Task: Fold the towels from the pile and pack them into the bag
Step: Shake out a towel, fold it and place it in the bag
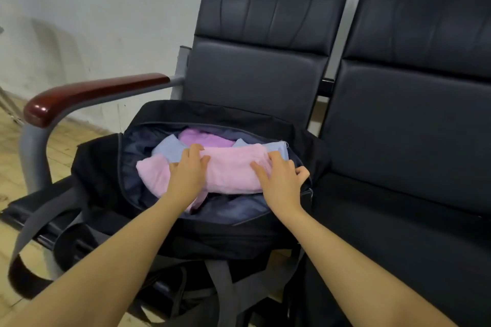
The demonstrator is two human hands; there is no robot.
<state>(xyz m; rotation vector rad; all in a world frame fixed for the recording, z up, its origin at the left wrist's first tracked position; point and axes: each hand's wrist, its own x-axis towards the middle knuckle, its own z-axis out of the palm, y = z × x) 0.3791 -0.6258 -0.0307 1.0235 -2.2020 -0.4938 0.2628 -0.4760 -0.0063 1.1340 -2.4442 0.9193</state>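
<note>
The row of black padded seats (398,114) stands against a pale wall, and the leftmost seat serves as a stand for the black bag (101,167), which lies on its side with the zipped mouth wide open and facing up, likely so towels can be laid in flat from above. Inside, against the grey lining, a purple towel (204,138) and a light blue towel (170,146) sit at the back, already packed. On top of them, across the front of the opening, lies the folded pink towel (231,170), its left end spilling toward the rim. Both forearms reach in from below. The left hand (188,170) lies palm down on the towel with fingers spread and lightly bent, pressing it. The right hand (281,178) presses the towel's right end, fingers splayed, its outer fingers curling at the bag's edge. The towel seems to be getting tamped into place.
</note>
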